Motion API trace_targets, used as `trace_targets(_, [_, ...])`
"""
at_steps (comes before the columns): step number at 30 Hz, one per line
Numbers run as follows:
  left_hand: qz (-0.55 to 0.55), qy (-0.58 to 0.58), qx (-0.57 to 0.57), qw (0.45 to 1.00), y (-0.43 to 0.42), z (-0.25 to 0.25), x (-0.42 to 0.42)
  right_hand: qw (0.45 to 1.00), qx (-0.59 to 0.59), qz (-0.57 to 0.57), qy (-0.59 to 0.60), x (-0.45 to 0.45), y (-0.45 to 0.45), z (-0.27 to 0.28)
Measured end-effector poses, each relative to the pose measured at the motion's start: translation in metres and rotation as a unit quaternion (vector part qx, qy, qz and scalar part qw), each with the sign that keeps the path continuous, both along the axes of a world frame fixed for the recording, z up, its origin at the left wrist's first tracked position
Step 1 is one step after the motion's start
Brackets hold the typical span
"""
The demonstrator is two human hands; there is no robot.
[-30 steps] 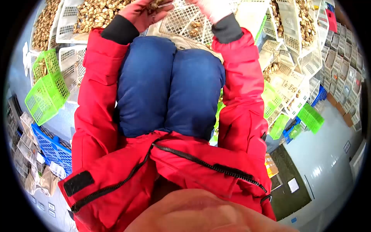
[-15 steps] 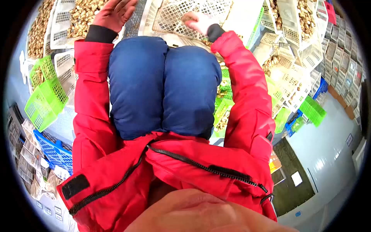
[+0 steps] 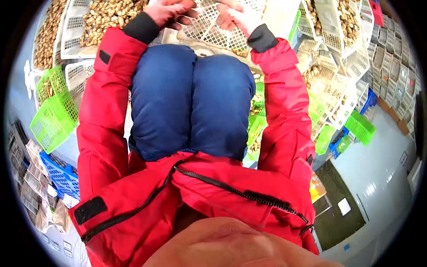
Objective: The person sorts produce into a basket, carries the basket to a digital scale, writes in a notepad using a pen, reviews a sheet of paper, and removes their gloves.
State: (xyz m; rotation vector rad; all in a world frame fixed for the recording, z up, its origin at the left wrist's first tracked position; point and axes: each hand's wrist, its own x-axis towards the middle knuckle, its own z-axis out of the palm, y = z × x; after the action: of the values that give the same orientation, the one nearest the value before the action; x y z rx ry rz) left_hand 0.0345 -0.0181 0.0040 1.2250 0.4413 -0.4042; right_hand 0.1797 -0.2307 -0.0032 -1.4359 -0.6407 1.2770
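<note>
Left hand (image 3: 171, 11) further in, partly over white crate (image 3: 209, 34)

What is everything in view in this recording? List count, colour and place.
Central mesh crate: one, white, top centre
Lumpy pieces: many, golden-brown, crates upper left and right
Other crates: several, white, upper left and right
Baskets: several, green, left and right
Large crate: one, blue, lower left
Stacked bins: many, greyish, far right
Flat panel: one, dark green, lower right
Sheet: one, white, over panel
Jacket: one, red, centre
Trousers: one pair, blue, centre
Left grip: one, bare, top
Right grip: one, bare, top
</note>
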Motion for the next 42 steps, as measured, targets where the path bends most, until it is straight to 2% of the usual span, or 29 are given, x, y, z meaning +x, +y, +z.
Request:
trace_targets(1, [0.015,-0.013,-0.018,1.0,0.006,-0.007,-0.006,0.991,-0.084,-0.072,-0.078,-0.003,-0.008,-0.003])
trace_targets(2, [0.032,-0.027,-0.033,0.999,0.014,-0.013,-0.011,0.953,-0.257,-0.017,-0.156,0.011,-0.02,-0.026])
trace_targets(3, [0.048,-0.045,-0.065,0.996,0.022,-0.018,-0.016,0.842,-0.422,0.11,-0.317,0.02,-0.035,-0.054])
trace_targets(4, [0.064,-0.06,-0.098,0.991,0.027,-0.022,-0.022,0.722,-0.393,0.247,-0.513,0.021,-0.067,-0.096])
trace_targets(5, [0.119,-0.026,-0.126,0.985,0.028,-0.02,-0.026,0.703,-0.519,0.269,-0.405,0.012,-0.066,-0.089])
trace_targets(6, [0.144,-0.067,-0.236,0.959,0.042,-0.039,-0.033,0.655,-0.531,0.33,-0.424,0.0,-0.07,-0.085])
trace_targets(8, [0.311,-0.059,-0.257,0.913,0.053,-0.039,-0.042,0.652,-0.498,0.351,-0.452,-0.008,-0.093,-0.125])
trace_targets(10, [0.244,-0.148,-0.374,0.883,0.055,-0.03,-0.051,0.663,-0.516,0.361,-0.405,-0.005,-0.096,-0.157])
trace_targets(12, [0.239,-0.107,-0.384,0.885,0.051,-0.018,-0.05,0.64,-0.478,0.397,-0.451,-0.004,-0.099,-0.168])
trace_targets(14, [0.224,-0.073,-0.308,0.922,0.043,-0.013,-0.042,0.627,-0.474,0.425,-0.448,-0.003,-0.09,-0.145])
trace_targets(15, [0.215,-0.059,-0.268,0.937,0.041,-0.012,-0.037,0.665,-0.473,0.381,-0.434,-0.003,-0.081,-0.121])
trace_targets(16, [0.169,-0.039,-0.215,0.961,0.042,-0.021,-0.032,0.655,-0.5,0.317,-0.47,-0.005,-0.072,-0.107])
trace_targets(18, [0.061,-0.013,-0.103,0.993,0.023,0.005,-0.015,0.742,-0.471,0.194,-0.435,0.001,-0.054,-0.066])
trace_targets(19, [-0.016,-0.037,-0.114,0.993,0.022,-0.002,-0.007,0.783,-0.37,0.125,-0.484,-0.001,-0.051,-0.052])
trace_targets(20, [-0.027,0.006,-0.036,0.999,0.006,0.018,0.002,0.81,-0.259,0.053,-0.524,-0.004,-0.048,-0.039])
trace_targets(21, [-0.055,0.04,-0.014,0.998,-0.003,0.021,0.01,0.866,-0.176,0.007,-0.468,-0.007,-0.041,-0.032])
trace_targets(23, [-0.089,0.079,-0.012,0.993,-0.012,0.017,0.018,0.837,-0.099,-0.017,-0.538,-0.018,-0.012,0.007])
trace_targets(24, [-0.096,0.083,-0.034,0.991,-0.015,0.012,0.017,0.788,-0.053,-0.026,-0.613,-0.021,-0.002,0.018])
trace_targets(26, [-0.096,0.077,-0.069,0.99,-0.017,0.012,0.014,0.743,-0.006,0.007,-0.669,-0.027,0.015,0.04])
trace_targets(29, [-0.051,0.067,-0.056,0.995,-0.012,0.01,0.009,0.757,0.027,0.009,-0.653,-0.026,0.027,0.038])
trace_targets(30, [-0.024,0.055,-0.051,0.997,-0.01,0.007,0.007,0.8,0.018,-0.021,-0.599,-0.025,0.026,0.04])
trace_targets(32, [0.013,0.044,-0.062,0.997,-0.002,0.005,0.004,0.943,-0.05,-0.105,-0.312,-0.018,0.019,0.051])
trace_targets(33, [0.034,0.048,-0.071,0.996,0.002,0.009,0.001,0.871,-0.026,-0.133,-0.472,-0.003,0.013,0.023])
trace_targets(34, [0.055,0.049,-0.078,0.994,0.007,0.011,-0.002,0.926,-0.002,-0.161,-0.342,0.015,0.006,-0.025])
trace_targets(36, [0.09,0.012,-0.102,0.991,0.019,0.0,-0.015,0.856,-0.256,-0.044,-0.447,0.035,-0.01,-0.064])
trace_targets(38, [0.18,0.015,-0.153,0.971,0.032,-0.008,-0.029,0.821,-0.293,0.028,-0.489,0.032,-0.017,-0.109])
trace_targets(39, [0.229,-0.012,-0.188,0.955,0.042,-0.014,-0.038,0.837,-0.305,0.05,-0.452,0.03,-0.016,-0.121])
trace_targets(40, [0.244,-0.042,-0.241,0.938,0.051,-0.021,-0.047,0.816,-0.274,0.054,-0.506,0.02,-0.014,-0.121])
trace_targets(42, [0.275,-0.1,-0.345,0.892,0.061,-0.027,-0.057,0.763,-0.341,0.168,-0.523,0.014,-0.001,-0.122])
